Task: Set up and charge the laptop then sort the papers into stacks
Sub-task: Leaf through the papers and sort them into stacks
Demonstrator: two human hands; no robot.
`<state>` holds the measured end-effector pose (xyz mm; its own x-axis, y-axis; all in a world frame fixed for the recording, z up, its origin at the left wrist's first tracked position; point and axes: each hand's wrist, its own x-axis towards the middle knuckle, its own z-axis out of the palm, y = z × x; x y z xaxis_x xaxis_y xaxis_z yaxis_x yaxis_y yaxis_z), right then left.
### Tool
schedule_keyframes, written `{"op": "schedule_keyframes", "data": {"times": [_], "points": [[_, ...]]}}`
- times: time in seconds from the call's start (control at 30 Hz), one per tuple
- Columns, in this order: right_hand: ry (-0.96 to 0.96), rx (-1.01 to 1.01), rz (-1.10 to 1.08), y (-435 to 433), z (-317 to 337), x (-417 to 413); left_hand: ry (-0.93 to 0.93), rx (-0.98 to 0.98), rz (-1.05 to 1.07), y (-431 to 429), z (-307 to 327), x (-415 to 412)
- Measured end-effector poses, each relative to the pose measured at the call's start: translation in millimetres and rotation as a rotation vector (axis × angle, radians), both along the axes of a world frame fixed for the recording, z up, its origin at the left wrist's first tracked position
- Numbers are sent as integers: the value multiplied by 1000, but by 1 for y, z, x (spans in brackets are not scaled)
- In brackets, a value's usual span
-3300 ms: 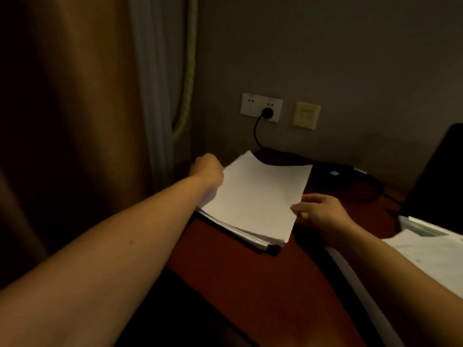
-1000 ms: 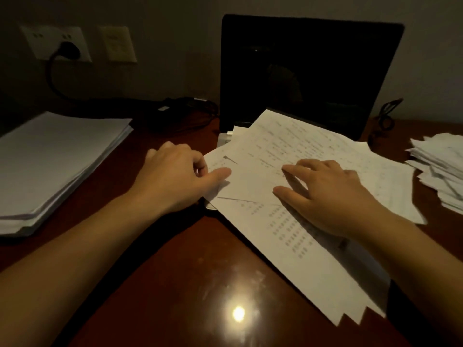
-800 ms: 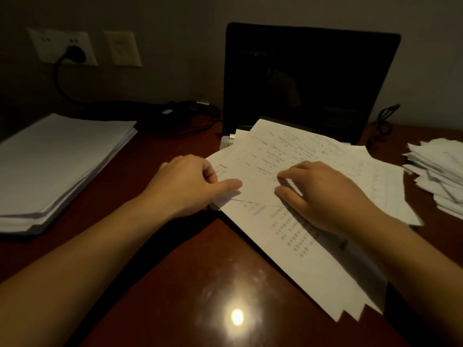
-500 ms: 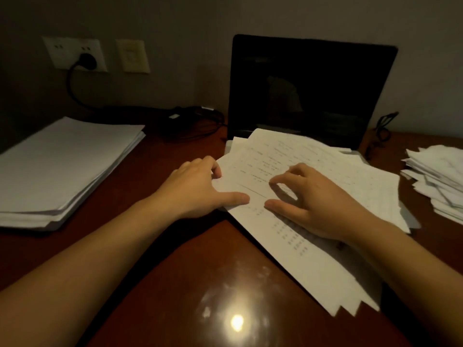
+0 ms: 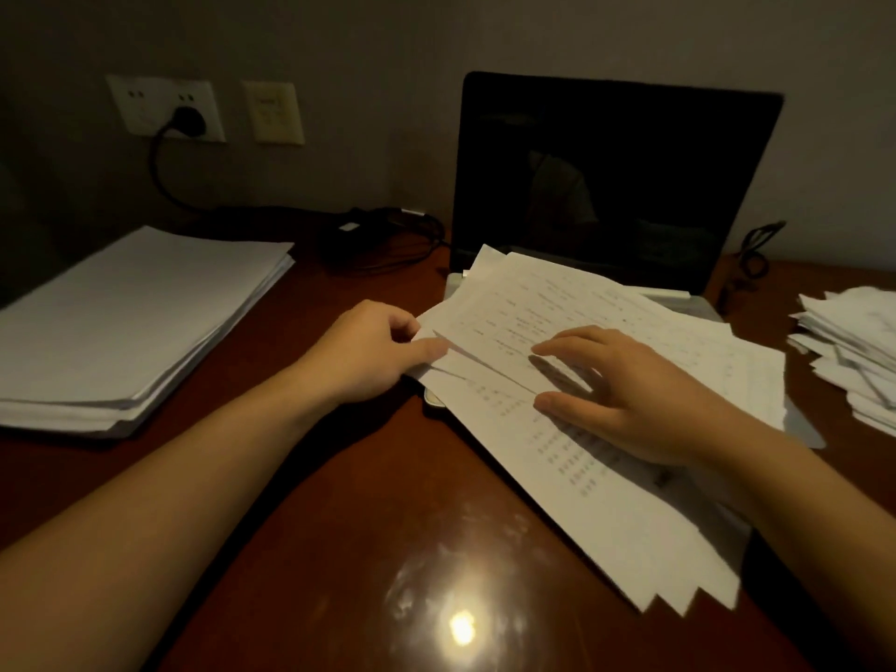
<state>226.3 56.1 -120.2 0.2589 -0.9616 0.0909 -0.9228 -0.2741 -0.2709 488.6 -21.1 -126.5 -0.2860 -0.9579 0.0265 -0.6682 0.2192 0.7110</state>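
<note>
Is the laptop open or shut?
Open. The laptop has its black screen standing up, with printed papers spread over its base.

Tabletop (image 5: 349,550): reddish wood, glossy, lamp glare mirrored. Printed sheets (image 5: 606,477): matt white paper. Left stack (image 5: 121,322): plain matt paper. Laptop (image 5: 606,186): screen dark, glossy; base silvery.

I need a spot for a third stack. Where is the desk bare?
Bare desk lies in front, between the left forearm and the printed sheets, and between the neat stack and the left hand. Crowded: the sheets, under the right hand, lie on the laptop; cables line the back; a loose pile fills the right edge.
</note>
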Motion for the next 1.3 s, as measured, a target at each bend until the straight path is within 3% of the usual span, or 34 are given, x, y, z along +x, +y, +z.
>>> {"op": "schedule_keyframes", "data": {"times": [0.23, 0.4, 0.7, 0.83, 1.07, 1.3], "points": [[-11, -40, 22, 2, 0, 8, 374, 75, 121, 6, 8, -7], [-26, -145, -10, 6, -4, 25, 497, 135, 109, 9, 10, -12], [-46, -103, 66, 7, 3, 12, 717, 214, 245, 5, 7, -12], [-57, -78, 52, 7, 11, 7, 741, 217, 270, 3, 5, -12], [83, -28, 14, 12, 32, -11, 774, 163, 378, -5, 4, -7], [-6, 55, 5, 17, 40, -17, 742, 102, 432, -9, 5, -2]]}}
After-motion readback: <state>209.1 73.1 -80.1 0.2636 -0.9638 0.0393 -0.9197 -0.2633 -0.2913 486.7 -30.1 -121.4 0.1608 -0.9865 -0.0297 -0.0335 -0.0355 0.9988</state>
